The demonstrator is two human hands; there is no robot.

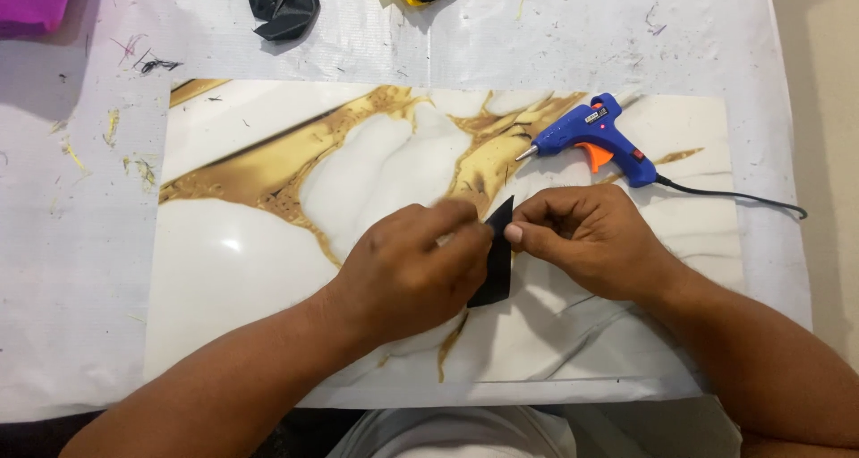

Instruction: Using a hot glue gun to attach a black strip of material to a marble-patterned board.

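We pinch the black strip (497,266) with left hand (407,270) and right hand (582,239), near the glue gun (595,140); its hot tip could burn us.

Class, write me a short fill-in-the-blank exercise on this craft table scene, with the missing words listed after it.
1. Both hands, left hand and right hand, pinch a small piece of ____ material.
2. The glue gun has a blue body and an ____ trigger.
3. The glue gun lies on a marble-patterned sheet of white and ____.

Missing words: black; orange; gold
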